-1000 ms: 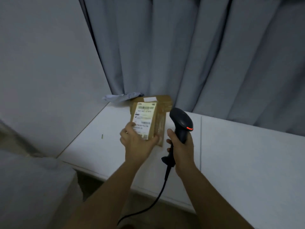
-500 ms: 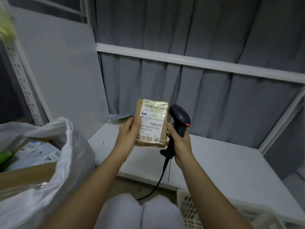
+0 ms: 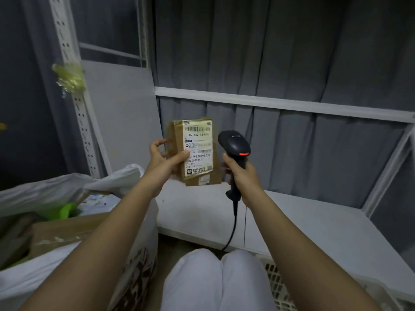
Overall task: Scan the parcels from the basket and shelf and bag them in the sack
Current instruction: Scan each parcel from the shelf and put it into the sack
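Observation:
My left hand [image 3: 165,157] holds a small brown cardboard parcel [image 3: 195,151] upright in front of me, its white shipping label turned toward me. Just to its right, my right hand [image 3: 239,173] grips a black barcode scanner [image 3: 234,147] by the handle; a red light shows on its head and its cable hangs down. The white sack [image 3: 134,198] stands open at the lower left, with a brown box, a green item and printed packets inside. The white shelf board [image 3: 303,223] lies below and behind the parcel. A corner of the white plastic basket [image 3: 278,286] shows at the lower right.
A perforated white shelf upright [image 3: 74,104] with a lump of yellowish tape rises on the left. A white crossbar [image 3: 280,104] runs in front of the grey curtain. A shelf post [image 3: 386,171] slants at the right. My knees in white trousers [image 3: 215,277] are at the bottom centre.
I lifted the parcel off the shelf board and raised it to face me. My view pulled back and turned left, so the sack, knees and basket came into sight. The scanner stays beside the parcel.

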